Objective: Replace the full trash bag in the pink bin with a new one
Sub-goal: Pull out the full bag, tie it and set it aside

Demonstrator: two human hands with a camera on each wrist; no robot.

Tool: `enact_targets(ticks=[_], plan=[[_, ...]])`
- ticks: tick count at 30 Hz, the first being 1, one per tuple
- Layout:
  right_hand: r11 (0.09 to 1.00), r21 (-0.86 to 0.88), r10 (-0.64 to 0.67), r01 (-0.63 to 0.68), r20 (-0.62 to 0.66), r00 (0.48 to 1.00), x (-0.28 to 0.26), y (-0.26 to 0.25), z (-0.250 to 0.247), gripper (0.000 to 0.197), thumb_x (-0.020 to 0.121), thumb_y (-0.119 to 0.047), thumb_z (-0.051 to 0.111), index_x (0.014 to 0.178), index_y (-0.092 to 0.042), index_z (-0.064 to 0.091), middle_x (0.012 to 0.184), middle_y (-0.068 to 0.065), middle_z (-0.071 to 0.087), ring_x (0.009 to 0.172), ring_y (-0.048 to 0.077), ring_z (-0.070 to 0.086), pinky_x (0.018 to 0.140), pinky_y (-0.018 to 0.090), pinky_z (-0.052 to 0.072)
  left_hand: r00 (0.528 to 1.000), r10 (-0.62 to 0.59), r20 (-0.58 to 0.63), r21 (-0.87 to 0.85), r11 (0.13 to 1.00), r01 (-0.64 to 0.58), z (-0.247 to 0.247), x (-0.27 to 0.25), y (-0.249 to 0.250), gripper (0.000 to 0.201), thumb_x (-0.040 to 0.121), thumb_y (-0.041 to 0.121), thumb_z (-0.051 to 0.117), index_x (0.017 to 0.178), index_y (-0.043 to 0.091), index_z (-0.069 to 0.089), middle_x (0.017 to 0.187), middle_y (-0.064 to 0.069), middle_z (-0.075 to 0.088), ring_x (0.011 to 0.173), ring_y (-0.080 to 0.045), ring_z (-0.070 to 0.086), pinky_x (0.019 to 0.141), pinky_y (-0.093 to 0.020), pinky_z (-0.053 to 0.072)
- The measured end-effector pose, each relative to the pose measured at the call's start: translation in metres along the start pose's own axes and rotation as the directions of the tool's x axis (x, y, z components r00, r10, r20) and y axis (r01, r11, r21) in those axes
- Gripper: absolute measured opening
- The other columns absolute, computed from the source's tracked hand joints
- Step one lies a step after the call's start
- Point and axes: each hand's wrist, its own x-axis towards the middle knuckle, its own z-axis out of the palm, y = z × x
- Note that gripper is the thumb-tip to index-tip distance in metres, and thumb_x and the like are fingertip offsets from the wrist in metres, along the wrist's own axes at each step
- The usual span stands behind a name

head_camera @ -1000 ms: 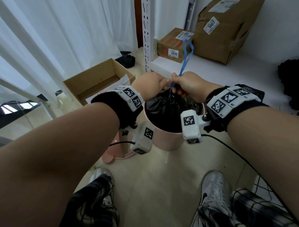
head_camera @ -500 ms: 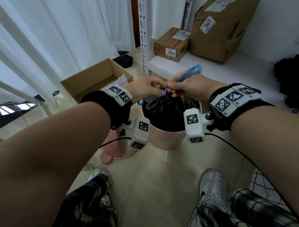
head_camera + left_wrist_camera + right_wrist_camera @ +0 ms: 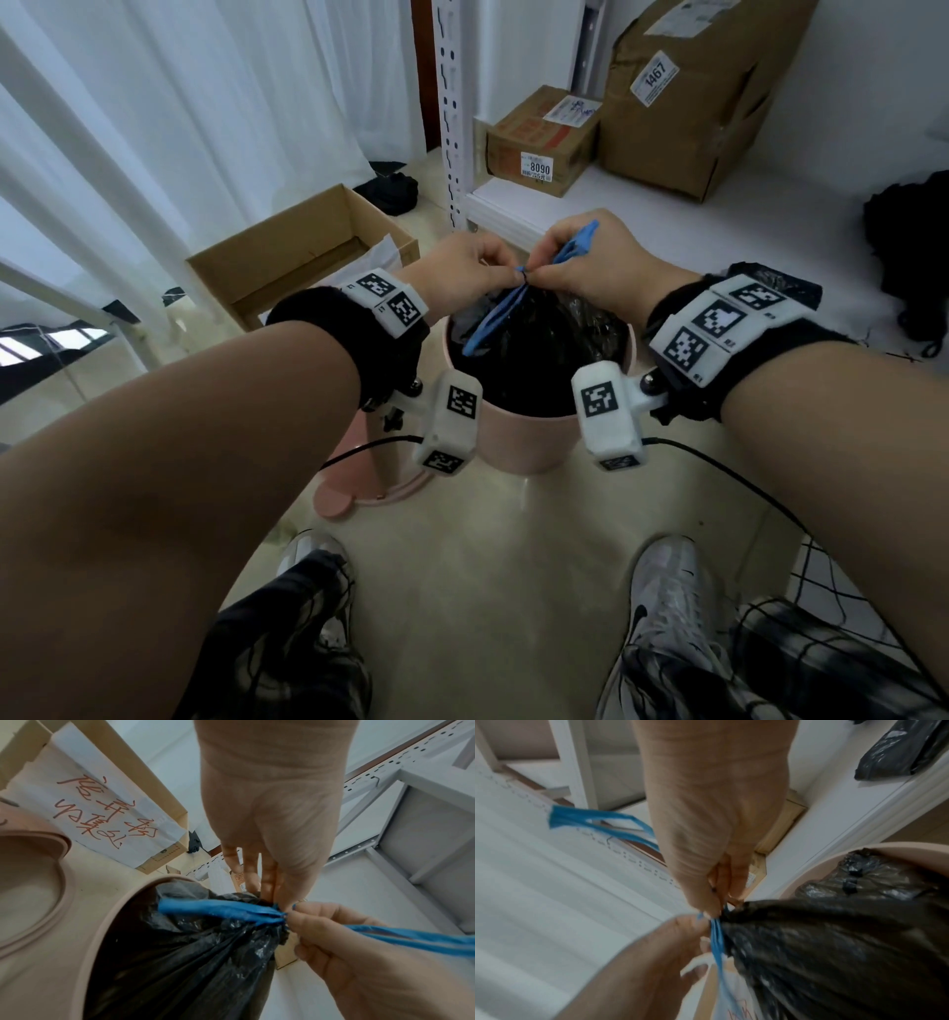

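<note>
- The left hand point(image 3: 470, 264) and right hand point(image 3: 580, 262) meet fingertip to fingertip, both pinching the blue drawstring point(image 3: 223, 910) at the gathered neck of the black trash bag point(image 3: 539, 354).
- The bag sits inside the pink bin point(image 3: 518, 442) on the floor.
- An open cardboard box point(image 3: 287, 257) lies far left.

Soft daylight from curtains point(image 3: 154, 103) at 10 o'clock; weak shadows, fisheye bending at edges, right wrist view motion-blurred, forearms near lens unsharp.
</note>
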Motion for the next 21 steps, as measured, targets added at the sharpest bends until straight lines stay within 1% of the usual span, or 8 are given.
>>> enact_targets(ticks=[3, 5, 7, 9, 14, 16, 18, 21], plan=[[0.994, -0.091, -0.078, 0.063, -0.178, 0.981, 0.002, 0.000, 0.009, 0.019, 0.073, -0.005, 0.068, 0.091, 0.002, 0.066, 0.077, 0.006, 0.059, 0.072, 0.015, 0.053, 0.067, 0.027, 0.042, 1.000, 0.002, -0.023, -0.063, 0.998, -0.004, 0.002, 0.000, 0.002, 0.020, 0.085, 0.007, 0.064, 0.068, 0.018, 0.059, 0.069, 0.001, 0.056, 0.063, -0.003, 0.051, 0.063, -0.009, 0.043], [0.991, -0.099, -0.109, 0.091, -0.203, 0.973, 0.004, 0.001, 0.009, 0.021, 0.076, -0.006, 0.067, 0.096, 0.001, 0.066, 0.081, 0.007, 0.060, 0.077, 0.016, 0.054, 0.070, 0.028, 0.044, 0.999, 0.003, -0.045, -0.125, 0.992, -0.009, 0.000, 0.000, 0.002, 0.017, 0.089, 0.009, 0.060, 0.073, 0.015, 0.059, 0.069, 0.002, 0.060, 0.064, -0.005, 0.056, 0.068, -0.014, 0.047], [0.990, -0.103, -0.114, 0.095, -0.200, 0.973, 0.006, 0.003, 0.008, 0.016, 0.077, -0.008, 0.069, 0.089, 0.002, 0.068, 0.079, 0.007, 0.062, 0.077, 0.016, 0.055, 0.070, 0.031, 0.046, 1.000, 0.005, -0.020, -0.246, 0.969, -0.010, -0.003, 0.000, 0.000, 0.006, 0.093, 0.005, 0.054, 0.089, 0.007, 0.057, 0.070, -0.002, 0.062, 0.057, -0.002, 0.059, 0.063, -0.014, 0.050], [0.990, -0.108, -0.111, 0.092, -0.190, 0.975, 0.006, 0.006, 0.007, 0.016, 0.078, -0.012, 0.071, 0.084, 0.003, 0.068, 0.077, 0.005, 0.061, 0.075, 0.016, 0.054, 0.068, 0.031, 0.045, 0.999, 0.032, 0.027, -0.246, 0.969, -0.024, -0.005, 0.000, -0.001, 0.016, 0.094, 0.002, 0.051, 0.108, 0.000, 0.057, 0.074, -0.005, 0.060, 0.057, -0.001, 0.058, 0.062, -0.012, 0.050], [0.990, -0.117, -0.094, 0.080, -0.112, 0.989, 0.004, 0.008, 0.001, 0.019, 0.079, -0.016, 0.074, 0.084, 0.002, 0.071, 0.077, 0.013, 0.066, 0.072, 0.020, 0.057, 0.065, 0.030, 0.048, 0.998, 0.065, 0.010, 0.040, 0.997, -0.065, -0.006, 0.004, 0.002, 0.013, 0.091, 0.011, 0.059, 0.078, 0.012, 0.061, 0.068, 0.000, 0.059, 0.055, 0.000, 0.055, 0.063, -0.015, 0.050], [0.996, -0.076, -0.056, 0.049, -0.097, 0.994, 0.006, 0.011, -0.003, 0.015, 0.080, -0.009, 0.072, 0.084, 0.005, 0.072, 0.077, 0.020, 0.069, 0.067, 0.022, 0.058, 0.070, 0.039, 0.052, 0.988, 0.153, -0.010, 0.300, 0.943, -0.143, -0.007, 0.004, 0.005, 0.011, 0.091, 0.015, 0.058, 0.085, 0.007, 0.062, 0.067, 0.008, 0.055, 0.060, -0.002, 0.051, 0.066, -0.018, 0.045], [0.991, -0.131, -0.021, 0.008, -0.098, 0.995, 0.002, 0.016, -0.009, 0.010, 0.080, -0.001, 0.067, 0.085, 0.006, 0.072, 0.075, 0.021, 0.068, 0.063, 0.021, 0.057, 0.071, 0.042, 0.051, 0.974, 0.224, 0.038, 0.488, 0.846, -0.214, -0.009, 0.001, 0.004, 0.015, 0.094, 0.016, 0.052, 0.095, 0.002, 0.060, 0.070, 0.006, 0.050, 0.065, -0.009, 0.047, 0.061, -0.018, 0.036], [0.940, -0.340, 0.007, -0.040, -0.097, 0.995, -0.011, 0.034, -0.016, 0.011, 0.079, 0.003, 0.060, 0.082, 0.011, 0.068, 0.080, 0.029, 0.066, 0.078, 0.040, 0.061, 0.073, 0.045, 0.047, 0.971, 0.189, 0.147, 0.648, 0.724, -0.239, -0.018, -0.006, -0.007, 0.019, 0.096, 0.015, 0.046, 0.100, 0.002, 0.059, 0.088, 0.000, 0.052, 0.084, -0.017, 0.047, 0.069, -0.022, 0.027]])
